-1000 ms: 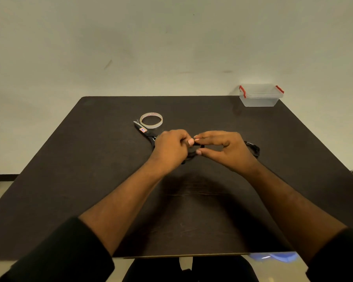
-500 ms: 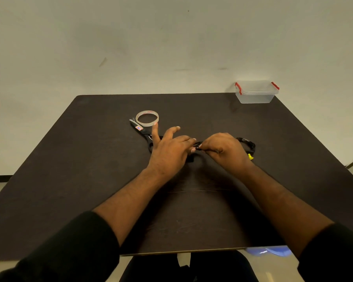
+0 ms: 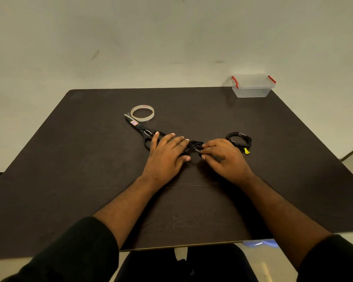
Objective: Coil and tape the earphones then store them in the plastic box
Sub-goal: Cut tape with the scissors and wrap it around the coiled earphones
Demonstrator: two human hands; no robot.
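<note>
Black earphones [image 3: 196, 147]: bundled between both hands on worktop [image 3: 212, 200]
Left hand [image 3: 167, 155]: fingers flat, pressing bundle
Right hand [image 3: 224, 155]: pinching bundle's end
Second coil [image 3: 239, 140]: just beyond right hand

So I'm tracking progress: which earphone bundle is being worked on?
The bundle between both hands, pinched by the right hand; the other coil lies untouched beyond it.

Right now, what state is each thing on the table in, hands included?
Plastic box: lid on, red clips at both ends, far right corner of the table.
Tape roll: lying flat, untouched.
Scissors: flat, blades closed; left fingers lie over the handles.
Earphone bundle: between both hands.
Second coiled cable: resting beyond the right hand.
Left hand: fingers extended, flat.
Right hand: pinching the bundle.
</note>
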